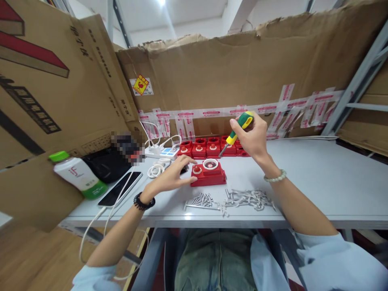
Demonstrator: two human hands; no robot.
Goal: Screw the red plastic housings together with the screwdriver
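In my right hand, fingers closed round its handle, is a green and yellow screwdriver. Its shaft slants down to the left, with the tip above and behind a red housing. That housing lies on the table and has a white ring and a red round knob on top. My left hand spans the housing's left end, thumb at the front corner and fingers at the back. Nearer me lie a pile of small screws, a T-shaped metal rod and a heap of longer metal pieces.
Behind stands a row of similar red housings against a cardboard wall. To the left are a white power strip, a coiled white cable, a phone with a cable, and a white-green bottle.
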